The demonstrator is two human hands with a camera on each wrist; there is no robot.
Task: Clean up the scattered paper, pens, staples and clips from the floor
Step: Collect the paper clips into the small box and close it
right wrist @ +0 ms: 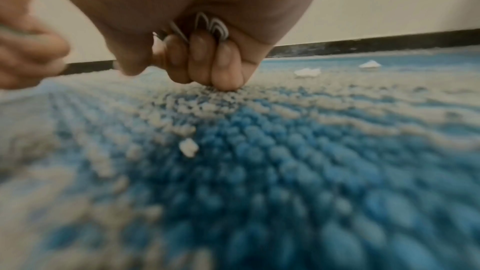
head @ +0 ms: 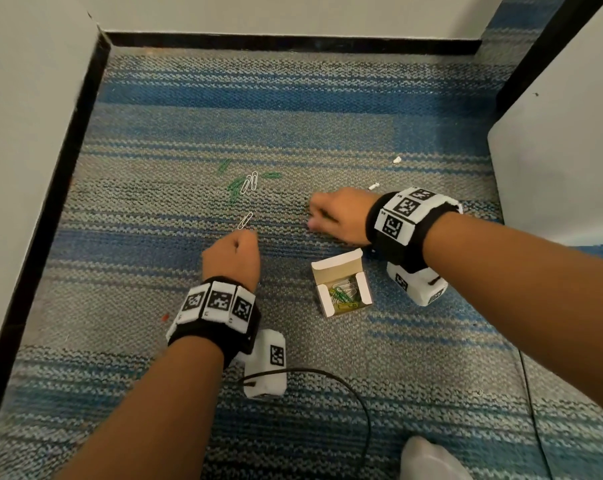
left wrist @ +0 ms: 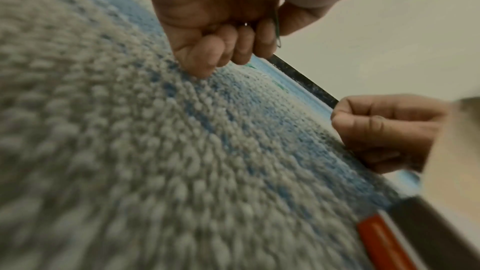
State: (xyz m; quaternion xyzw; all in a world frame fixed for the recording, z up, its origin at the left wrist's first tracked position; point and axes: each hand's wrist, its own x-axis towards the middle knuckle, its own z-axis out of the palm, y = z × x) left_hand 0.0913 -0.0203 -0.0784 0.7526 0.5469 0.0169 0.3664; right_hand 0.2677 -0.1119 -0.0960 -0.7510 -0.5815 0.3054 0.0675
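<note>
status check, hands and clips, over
Left hand grips a green wire clip; right hand grips white clips. Loose clips on carpet; nothing blocking.

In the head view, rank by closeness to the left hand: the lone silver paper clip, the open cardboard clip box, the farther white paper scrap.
1. Lone silver paper clip: just beyond the left hand knuckles.
2. Open white cardboard clip box: on the carpet to the hand's right.
3. Farther white paper scrap: far right, past the right hand.
</note>
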